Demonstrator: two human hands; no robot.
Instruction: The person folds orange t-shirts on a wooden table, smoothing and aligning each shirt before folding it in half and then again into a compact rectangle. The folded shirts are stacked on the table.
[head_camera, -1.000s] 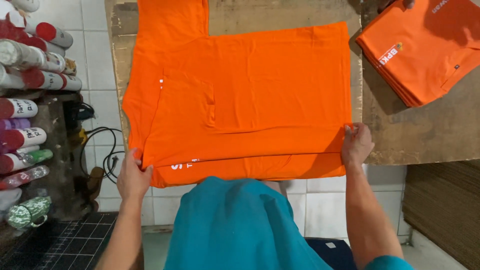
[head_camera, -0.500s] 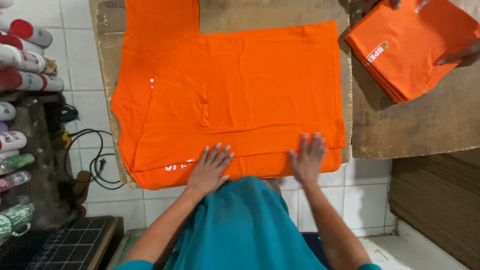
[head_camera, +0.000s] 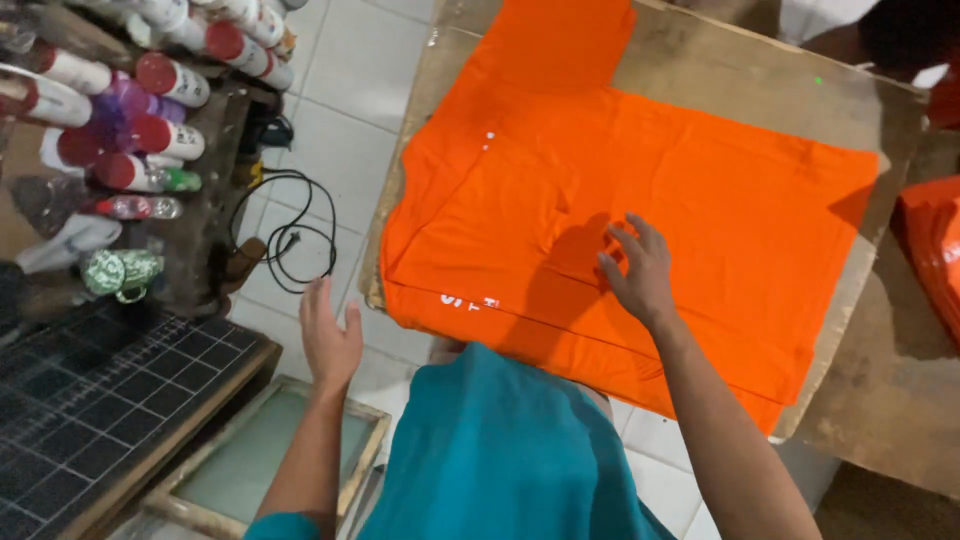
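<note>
Far off to the left of the left hand, a rack of spray cans (head_camera: 130, 110) with red caps lies stacked, and a black cord (head_camera: 290, 230) curls on the tiled floor just beyond that hand's fingertips. The left hand (head_camera: 330, 335) hangs in the air off the board's edge, fingers spread, holding nothing and touching nothing.

To its right the orange shirt (head_camera: 620, 220) lies flat on a cardboard-topped board (head_camera: 850, 300), one sleeve sticking out at the far end. The near hem looks already turned up into a band, and the left side seems folded in, so I'd judge the folding partway done, with the far sleeve and the final halving left.

The right hand (head_camera: 640, 270) rests open, palm down, on the shirt's middle, gripping nothing. Beyond it, at the right edge, sits a stack of folded orange cloth (head_camera: 935, 250).
</note>
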